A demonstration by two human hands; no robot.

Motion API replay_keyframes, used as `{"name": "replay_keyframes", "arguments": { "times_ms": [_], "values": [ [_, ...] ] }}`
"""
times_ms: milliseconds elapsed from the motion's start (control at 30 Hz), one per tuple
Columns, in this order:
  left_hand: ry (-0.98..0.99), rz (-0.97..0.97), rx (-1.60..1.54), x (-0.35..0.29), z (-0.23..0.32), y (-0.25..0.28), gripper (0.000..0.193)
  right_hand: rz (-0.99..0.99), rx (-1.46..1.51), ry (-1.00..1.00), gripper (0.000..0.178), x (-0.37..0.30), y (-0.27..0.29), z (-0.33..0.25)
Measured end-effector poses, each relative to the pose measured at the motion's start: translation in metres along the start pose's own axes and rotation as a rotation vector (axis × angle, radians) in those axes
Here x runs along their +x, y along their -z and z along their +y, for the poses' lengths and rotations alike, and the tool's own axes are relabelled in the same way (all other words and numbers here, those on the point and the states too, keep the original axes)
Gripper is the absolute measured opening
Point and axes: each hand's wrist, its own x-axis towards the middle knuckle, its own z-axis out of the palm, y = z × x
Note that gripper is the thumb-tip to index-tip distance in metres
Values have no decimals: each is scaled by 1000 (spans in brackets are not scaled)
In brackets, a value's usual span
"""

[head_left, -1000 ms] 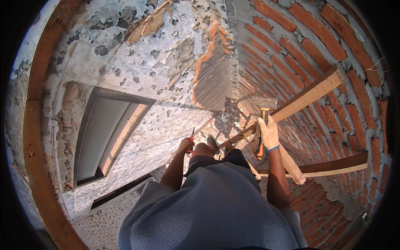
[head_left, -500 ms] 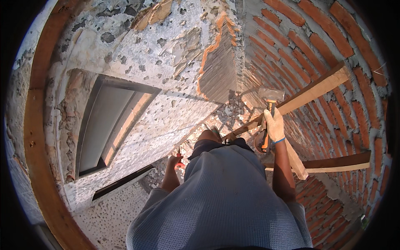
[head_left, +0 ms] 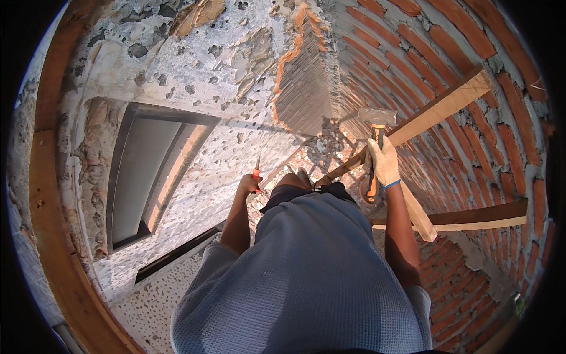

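In my right hand (head_left: 385,163), which wears a pale work glove with a blue cuff, a club hammer (head_left: 377,116) is held upright. Its block-shaped metal head shows above the fist, and the orange and black handle runs out below. My bare left hand (head_left: 247,184) is closed round a chisel (head_left: 256,173) with a red grip; the metal shank points up and away from me. Left of that hand rises the pitted plaster wall (head_left: 247,53). A patch of grooved, bared surface (head_left: 306,88) edged in orange lies ahead by the corner.
A brick wall (head_left: 436,76) stands on my right, with wooden beams (head_left: 442,109) slanting out beside my right hand. A framed window recess (head_left: 150,171) is set in the left wall. Rubble (head_left: 325,147) covers the floor ahead. A curved-looking timber (head_left: 46,194) runs at far left.
My left hand has risen and moved forward with the chisel, whose shank now shows. My right hand and the hammer have shifted slightly left and up in view.
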Motion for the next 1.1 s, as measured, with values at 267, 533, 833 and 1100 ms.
{"name": "replay_keyframes", "arguments": {
  "times_ms": [267,533,833,1100],
  "values": [
    [-38,-112,64,-28,8,1,38,4,-17,12,29,-1,0,1],
    [93,-116,86,-28,-46,2,37,32,-87,41,31,0,1,4],
    [79,-62,118,-62,-68,-20,40,42,-141,107,24,4,1,9],
    [148,-74,30,-66,-121,-46,40,15,-50,34,26,2,0,9]
  ]
}}
